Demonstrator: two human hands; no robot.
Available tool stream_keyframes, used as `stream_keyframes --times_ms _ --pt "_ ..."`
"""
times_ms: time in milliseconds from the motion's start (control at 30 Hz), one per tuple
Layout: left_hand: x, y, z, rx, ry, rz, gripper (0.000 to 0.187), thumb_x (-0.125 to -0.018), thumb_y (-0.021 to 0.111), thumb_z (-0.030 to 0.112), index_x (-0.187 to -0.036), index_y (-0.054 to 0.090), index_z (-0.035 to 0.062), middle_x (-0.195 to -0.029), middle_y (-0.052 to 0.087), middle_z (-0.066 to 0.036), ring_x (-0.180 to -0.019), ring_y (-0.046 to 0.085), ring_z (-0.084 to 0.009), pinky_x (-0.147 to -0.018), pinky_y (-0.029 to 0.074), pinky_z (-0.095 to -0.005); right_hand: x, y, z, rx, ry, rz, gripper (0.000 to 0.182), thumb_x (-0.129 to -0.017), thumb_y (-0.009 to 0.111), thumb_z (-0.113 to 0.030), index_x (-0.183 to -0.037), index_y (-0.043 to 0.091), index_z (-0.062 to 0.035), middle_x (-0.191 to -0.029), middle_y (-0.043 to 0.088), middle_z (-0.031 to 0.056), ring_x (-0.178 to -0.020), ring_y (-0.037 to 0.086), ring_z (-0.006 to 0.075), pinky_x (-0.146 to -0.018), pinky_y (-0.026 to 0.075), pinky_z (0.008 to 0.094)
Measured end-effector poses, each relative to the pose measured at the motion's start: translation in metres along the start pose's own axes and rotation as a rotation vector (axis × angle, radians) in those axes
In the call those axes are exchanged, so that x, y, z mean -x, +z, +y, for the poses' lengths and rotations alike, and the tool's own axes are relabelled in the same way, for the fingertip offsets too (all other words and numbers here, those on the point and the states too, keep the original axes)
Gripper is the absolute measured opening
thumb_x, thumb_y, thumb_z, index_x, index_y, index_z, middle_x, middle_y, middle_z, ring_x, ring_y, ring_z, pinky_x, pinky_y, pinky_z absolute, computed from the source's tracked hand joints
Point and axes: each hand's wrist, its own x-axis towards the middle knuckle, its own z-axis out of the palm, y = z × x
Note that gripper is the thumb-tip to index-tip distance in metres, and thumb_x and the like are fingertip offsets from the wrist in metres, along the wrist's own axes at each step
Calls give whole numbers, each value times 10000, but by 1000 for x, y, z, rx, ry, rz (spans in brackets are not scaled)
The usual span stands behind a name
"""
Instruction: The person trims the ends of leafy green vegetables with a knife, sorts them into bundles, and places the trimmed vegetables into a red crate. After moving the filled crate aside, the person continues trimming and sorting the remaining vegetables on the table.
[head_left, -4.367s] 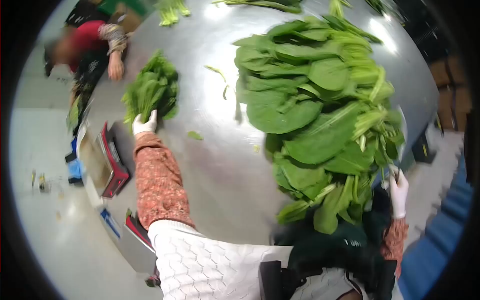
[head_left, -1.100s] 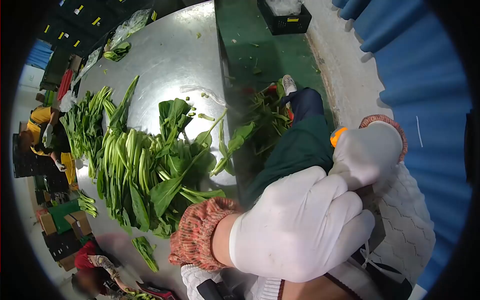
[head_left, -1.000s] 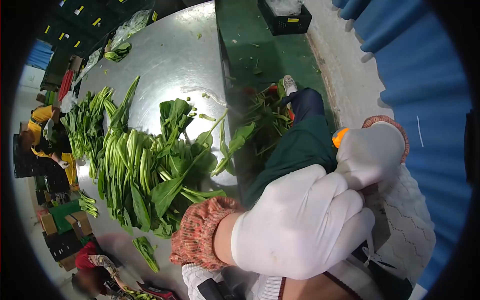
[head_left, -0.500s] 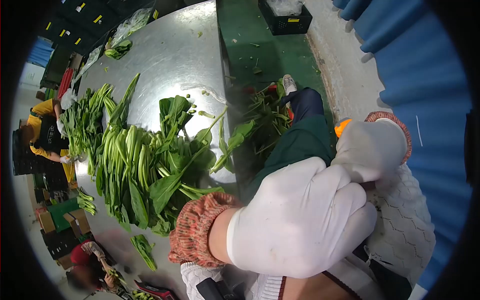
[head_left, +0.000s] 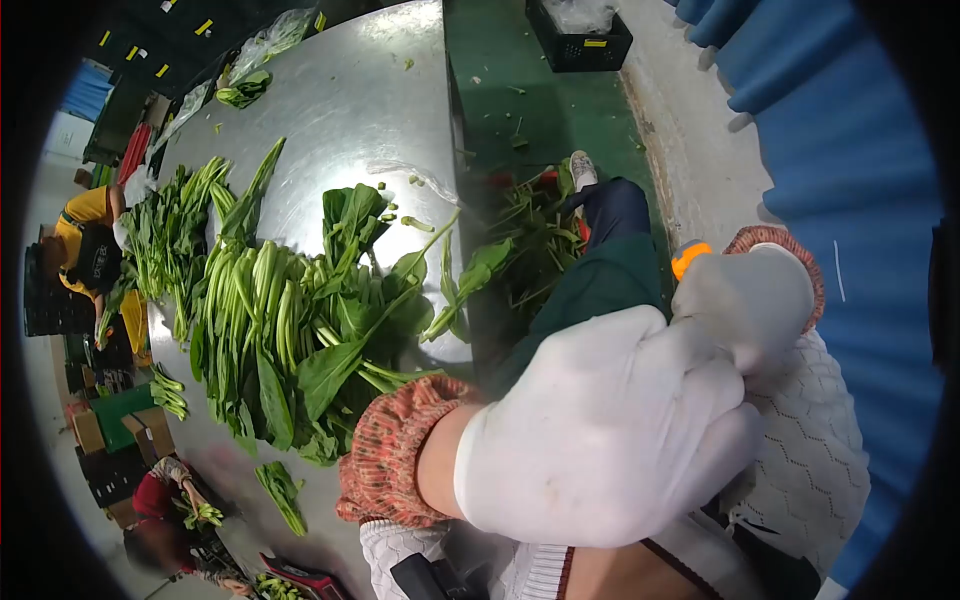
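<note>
My left hand (head_left: 600,430), in a white glove with a patterned red cuff, is closed in front of my chest. Its curled fingers meet my right hand (head_left: 745,305), also gloved in white and closed. An orange object (head_left: 690,260) sticks out past the far side of my right hand; the rest of it is hidden. Whatever lies between the fingers of my left hand cannot be seen. Left of my hands, a big pile of leafy green vegetables (head_left: 270,310) covers part of the metal table (head_left: 370,90). One loose stalk (head_left: 465,285) hangs over its edge.
More greens lie in a floor heap (head_left: 535,230) by my leg. A black crate (head_left: 580,40) stands beyond. Blue curtain (head_left: 840,150) lines the right. Across the table are a co-worker in yellow (head_left: 85,250) and another in red (head_left: 155,510), near a red-rimmed container (head_left: 300,578).
My hands stay together and have shifted only slightly. The co-worker in yellow has moved a hand down, away from the table, with some greens. The co-worker in red has moved their hands apart.
</note>
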Motion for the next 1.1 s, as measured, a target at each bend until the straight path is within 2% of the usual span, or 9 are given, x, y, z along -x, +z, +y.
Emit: stream_keyframes --times_ms 100,233,367,533,633,733,833,1000,1100 --pt "-2 1 1 -11 15 22 173 -590 636 152 -713 590 40 -741 508 -83 -682 514 -234 -528 379 -316 -2 8 2 11 20 118 129 -739 668 -137 -842 591 -137 -594 536 18 -509 577 236 -477 436 355" --pt "0 -5 -1 -21 2 -30 189 -600 634 158 -740 597 37 -752 512 -86 -684 517 -244 -529 386 -338 2 6 5 60 108 -25 182 -738 687 -155 -907 622 -144 -695 622 16 -593 635 220 -528 479 328" --pt "2 1 -11 -53 37 -28 220 -614 631 157 -794 596 34 -771 517 -91 -692 526 -252 -544 394 -341 -5 5 8 34 77 -2 152 -747 688 -155 -885 629 -131 -703 626 18 -602 637 218 -533 478 322" --pt "5 -8 -9 -44 16 -27 207 -613 633 153 -786 596 46 -782 528 -89 -701 536 -254 -557 402 -336 -3 8 14 20 64 6 119 -757 689 -156 -857 637 -115 -714 631 20 -613 640 215 -541 478 315" --pt "6 -3 -13 -30 32 18 376 -491 542 216 -795 633 15 -732 512 -78 -635 511 -228 -497 367 -307 -5 9 17 13 62 13 103 -764 690 -156 -840 642 -105 -720 634 21 -620 642 213 -545 478 311" --pt "6 7 -20 -50 57 72 464 -429 516 236 -807 654 4 -705 503 -68 -605 503 -213 -466 350 -296 -3 10 18 17 67 12 91 -770 690 -156 -823 647 -95 -727 637 23 -627 644 212 -549 477 307" --pt "7 3 -19 -40 59 60 440 -446 578 219 -825 669 14 -714 512 -65 -605 512 -215 -464 351 -307 -2 10 18 15 66 11 86 -776 691 -156 -806 652 -85 -733 640 24 -633 646 210 -553 477 303" --pt "2 -16 -12 -137 -99 -161 279 -572 728 156 -824 687 45 -737 560 -67 -612 542 -228 -479 375 -333 -6 13 20 4 79 25 92 -787 692 -156 -778 661 -69 -743 645 26 -645 649 207 -560 477 296" --pt "2 -16 -23 -130 -153 -51 180 -669 773 110 -816 688 47 -705 594 -51 -614 574 -220 -504 404 -331 9 8 19 67 110 -5 178 -760 723 -220 -851 701 -69 -698 643 43 -577 626 238 -506 457 328"
